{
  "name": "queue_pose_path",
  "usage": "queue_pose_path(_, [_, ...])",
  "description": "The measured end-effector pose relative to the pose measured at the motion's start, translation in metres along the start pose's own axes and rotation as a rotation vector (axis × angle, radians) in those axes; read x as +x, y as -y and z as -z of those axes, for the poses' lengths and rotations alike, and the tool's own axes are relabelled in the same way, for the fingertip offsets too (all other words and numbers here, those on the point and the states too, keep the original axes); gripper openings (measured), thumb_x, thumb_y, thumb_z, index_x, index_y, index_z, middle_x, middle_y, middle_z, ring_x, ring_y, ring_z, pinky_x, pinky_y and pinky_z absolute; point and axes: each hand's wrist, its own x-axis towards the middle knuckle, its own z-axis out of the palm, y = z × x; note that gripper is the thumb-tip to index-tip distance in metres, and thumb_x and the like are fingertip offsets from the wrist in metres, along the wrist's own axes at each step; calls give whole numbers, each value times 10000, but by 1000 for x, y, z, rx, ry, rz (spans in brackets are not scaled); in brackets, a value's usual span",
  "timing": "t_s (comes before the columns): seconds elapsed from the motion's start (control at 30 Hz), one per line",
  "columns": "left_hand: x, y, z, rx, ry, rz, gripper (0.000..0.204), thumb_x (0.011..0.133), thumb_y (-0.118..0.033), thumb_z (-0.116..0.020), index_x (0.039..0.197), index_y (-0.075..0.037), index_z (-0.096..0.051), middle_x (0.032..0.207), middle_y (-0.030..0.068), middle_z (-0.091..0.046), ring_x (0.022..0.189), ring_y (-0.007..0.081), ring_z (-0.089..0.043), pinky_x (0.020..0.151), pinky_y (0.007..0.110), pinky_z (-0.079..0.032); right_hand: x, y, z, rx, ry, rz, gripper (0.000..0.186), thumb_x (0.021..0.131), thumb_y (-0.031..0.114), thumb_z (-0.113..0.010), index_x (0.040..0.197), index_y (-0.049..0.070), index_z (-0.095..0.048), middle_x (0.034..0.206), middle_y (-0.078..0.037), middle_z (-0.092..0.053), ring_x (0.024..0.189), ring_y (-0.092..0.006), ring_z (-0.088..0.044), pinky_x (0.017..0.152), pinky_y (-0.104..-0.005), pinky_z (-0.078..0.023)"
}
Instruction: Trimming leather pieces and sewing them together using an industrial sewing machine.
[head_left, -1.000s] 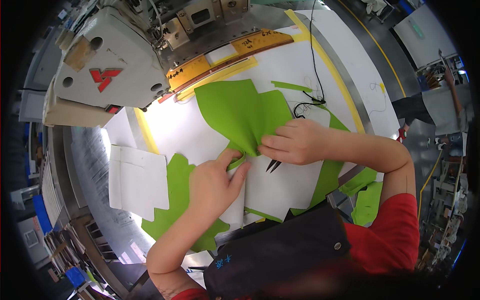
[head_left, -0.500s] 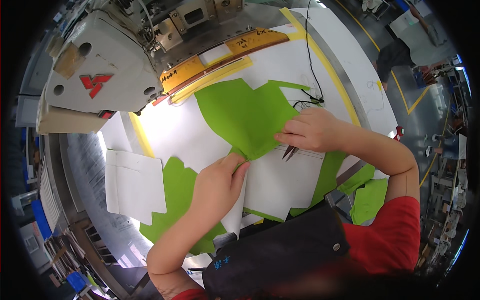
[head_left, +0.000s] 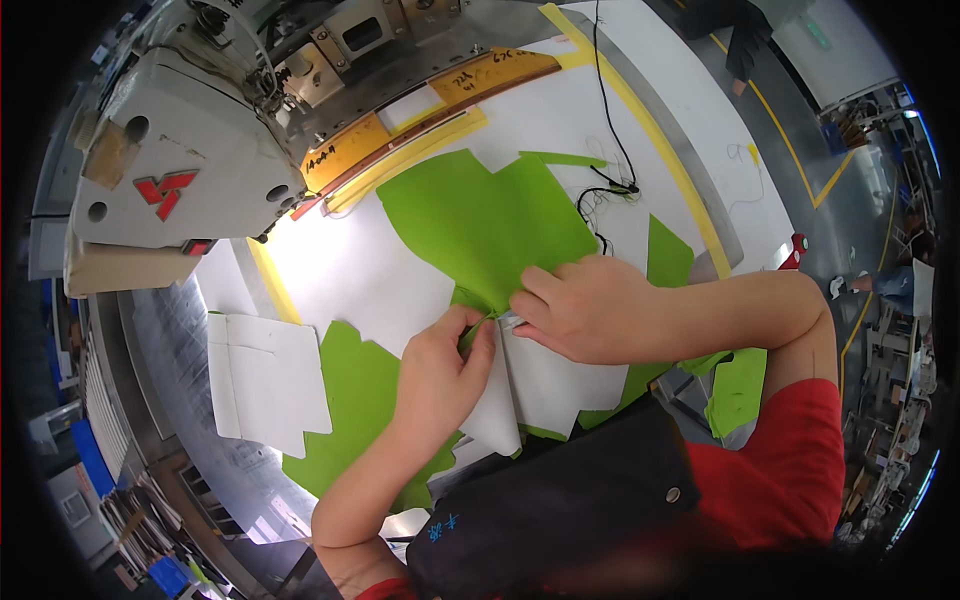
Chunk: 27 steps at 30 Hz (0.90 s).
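My left hand (head_left: 440, 370) pinches the fold at the lower tip of a bright green cut piece (head_left: 480, 215) between thumb and fingers. My right hand (head_left: 585, 310) is closed at the same fold, just right of it; a small grey edge shows by its fingertips, and what exactly it grips is hidden. Below both hands lie white sheets (head_left: 565, 385) with green edges showing. Another green piece (head_left: 355, 410) lies left of my left forearm, partly under a white card (head_left: 260, 380).
A sewing machine head (head_left: 170, 160) stands upper left beside a yellow template bar (head_left: 470, 85). A black cord with loose threads (head_left: 625, 185) crosses the board at right. Green scraps (head_left: 735, 390) hang at the right edge. Beyond, people (head_left: 730, 40) appear along the aisle.
My right hand has moved down and inward toward my left; the dark pointed snips seen under it are now hidden. The green piece's fold shifted slightly. A person in the aisle moved upward in view.
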Motion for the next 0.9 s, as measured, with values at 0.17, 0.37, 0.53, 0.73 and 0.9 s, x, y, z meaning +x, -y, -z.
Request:
queue_pose_path(0.17, [-1,0,-1,1,6,8,168,857,-159,-582,814,3,-585,494,135,-482,406,244,-458,440,363,-360,3,-1,-5,-52,-41,-9,244,878,257,-551,806,25,-568,686,-86,-542,524,-228,-590,490,-335,-472])
queue_pose_path(0.37, [-1,-3,-1,16,35,5,152,860,-151,-583,824,-4,-578,547,158,-519,448,274,-498,460,374,-380,1,-1,-9,-140,-61,9,217,866,259,-567,790,56,-555,686,-60,-523,503,-198,-564,469,-321,-449])
queue_pose_path(0.53, [-3,-2,-3,60,28,-109,128,868,-139,-575,851,-12,-576,622,187,-559,540,333,-554,505,399,-415,3,1,-10,-192,-65,44,204,870,237,-556,799,47,-562,687,-59,-531,502,-191,-561,470,-313,-447])
queue_pose_path(0.73, [-4,1,-1,9,39,-92,135,882,-145,-569,873,-10,-578,604,170,-550,514,303,-528,496,376,-404,0,-3,-9,-162,-55,64,201,876,229,-550,837,34,-577,693,-60,-537,513,-186,-561,453,-308,-444])
queue_pose_path(0.9, [-6,1,6,-71,62,-38,153,899,-156,-561,884,-5,-575,553,114,-500,470,185,-447,471,318,-365,0,-9,-11,-103,-194,99,178,842,208,-578,886,37,-602,710,-41,-528,519,-167,-552,429,-298,-436])
